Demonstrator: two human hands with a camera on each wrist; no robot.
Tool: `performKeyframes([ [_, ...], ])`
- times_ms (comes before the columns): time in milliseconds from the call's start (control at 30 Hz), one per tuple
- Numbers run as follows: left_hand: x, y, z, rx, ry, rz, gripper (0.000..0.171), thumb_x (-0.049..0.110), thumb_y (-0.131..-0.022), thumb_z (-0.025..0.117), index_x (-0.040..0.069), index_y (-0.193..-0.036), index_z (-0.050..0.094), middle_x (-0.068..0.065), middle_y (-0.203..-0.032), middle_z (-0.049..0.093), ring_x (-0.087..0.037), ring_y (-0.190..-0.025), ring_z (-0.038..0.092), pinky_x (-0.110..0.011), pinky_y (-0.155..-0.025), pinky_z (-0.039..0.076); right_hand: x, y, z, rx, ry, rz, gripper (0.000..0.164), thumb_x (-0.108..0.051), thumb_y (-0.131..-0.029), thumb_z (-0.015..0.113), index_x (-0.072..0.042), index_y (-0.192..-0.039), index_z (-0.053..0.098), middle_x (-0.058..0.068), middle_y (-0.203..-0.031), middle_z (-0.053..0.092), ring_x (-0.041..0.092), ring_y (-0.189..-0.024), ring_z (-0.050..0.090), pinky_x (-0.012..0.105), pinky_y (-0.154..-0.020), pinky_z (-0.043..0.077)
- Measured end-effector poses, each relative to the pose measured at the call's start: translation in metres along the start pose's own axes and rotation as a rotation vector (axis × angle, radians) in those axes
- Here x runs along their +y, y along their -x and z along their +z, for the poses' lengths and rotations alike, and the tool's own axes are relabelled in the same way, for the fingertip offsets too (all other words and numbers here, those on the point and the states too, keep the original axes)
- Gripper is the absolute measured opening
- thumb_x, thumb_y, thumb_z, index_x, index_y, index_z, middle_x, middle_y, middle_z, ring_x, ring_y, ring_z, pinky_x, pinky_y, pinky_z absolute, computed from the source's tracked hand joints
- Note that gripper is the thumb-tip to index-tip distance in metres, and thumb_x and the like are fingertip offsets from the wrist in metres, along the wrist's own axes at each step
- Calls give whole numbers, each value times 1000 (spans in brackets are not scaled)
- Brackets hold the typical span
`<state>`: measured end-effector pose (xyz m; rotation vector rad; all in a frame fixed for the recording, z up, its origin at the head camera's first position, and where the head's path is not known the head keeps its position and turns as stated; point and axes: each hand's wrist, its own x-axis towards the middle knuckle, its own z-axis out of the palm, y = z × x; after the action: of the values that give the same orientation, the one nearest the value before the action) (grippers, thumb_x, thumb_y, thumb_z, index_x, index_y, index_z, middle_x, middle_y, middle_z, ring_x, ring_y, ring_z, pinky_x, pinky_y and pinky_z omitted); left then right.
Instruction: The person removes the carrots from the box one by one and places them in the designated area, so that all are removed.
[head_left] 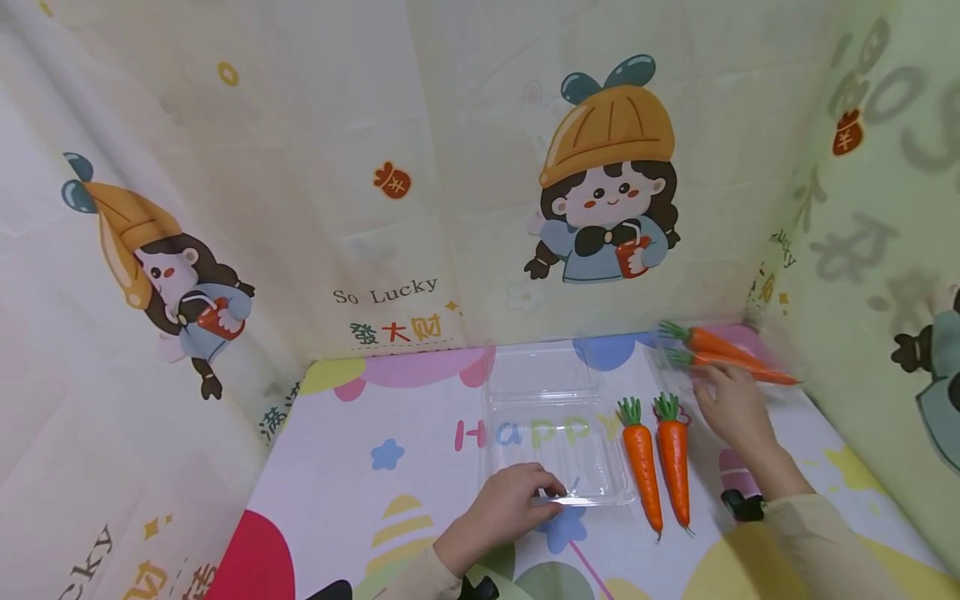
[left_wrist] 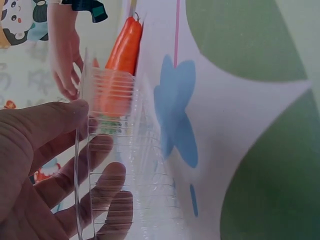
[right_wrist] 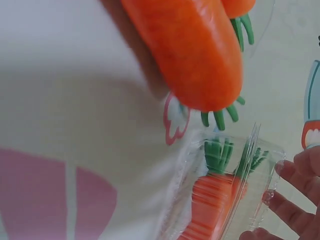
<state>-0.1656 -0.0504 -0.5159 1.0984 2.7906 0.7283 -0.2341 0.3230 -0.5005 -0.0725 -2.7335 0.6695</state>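
Observation:
A lidded clear plastic box (head_left: pixel 600 467) lies open, its lid (head_left: pixel 543 371) spread toward the back wall. My left hand (head_left: pixel 517 500) pinches its near rim; in the left wrist view the thumb (left_wrist: pixel 65 117) is on one side and the fingers show through the plastic. Two orange carrots with green tops, a left one (head_left: pixel 641 471) and a right one (head_left: pixel 673 467), lie to the box's right. At the back right, a second clear box (head_left: pixel 660 379) holds two carrots (head_left: pixel 727 354). My right hand (head_left: pixel 735 412) reaches over its near side, extended fingertips touching the box edge in the right wrist view.
A printed cloth (head_left: pixel 405 517) covers the table. Fabric walls with cartoon figures enclose it: a back wall (head_left: pixel 465 233), a left wall (head_left: pixel 112 350) and a right wall (head_left: pixel 885 333). The second box sits close to the corner where the back and right walls meet.

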Motion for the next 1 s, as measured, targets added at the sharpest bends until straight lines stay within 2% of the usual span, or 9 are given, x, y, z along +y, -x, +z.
performKeyframes([
  [300,0,4,-5,-7,23,-51,13,30,-90,80,28,-103,79,18,-91,69,3,-81,62,-9,-68,41,-12,-3,8,19,-52,-58,32,-3,-97,51,7,-124,65,35,-131,55,54,-121,48,71,-103,38],
  [533,-3,11,-8,-5,35,-76,13,29,-89,80,26,-102,80,17,-91,71,2,-80,62,-10,-68,42,-25,-5,13,-14,-79,-76,33,-1,-97,52,8,-126,65,33,-135,53,53,-123,47,71,-105,39],
  [700,-7,16,-10,-9,42,-78,13,29,-90,80,25,-102,80,16,-91,71,1,-79,62,-11,-67,43,-34,-6,17,-48,-90,-56,34,-2,-97,52,7,-128,64,33,-137,51,53,-126,46,71,-106,39],
  [1000,-13,26,-17,-34,60,-119,11,29,-89,80,26,-100,80,20,-89,68,2,-76,60,-12,-68,44,-43,-6,23,-65,-119,-75,35,-1,-97,52,5,-129,65,31,-138,52,52,-128,46,71,-107,38],
])
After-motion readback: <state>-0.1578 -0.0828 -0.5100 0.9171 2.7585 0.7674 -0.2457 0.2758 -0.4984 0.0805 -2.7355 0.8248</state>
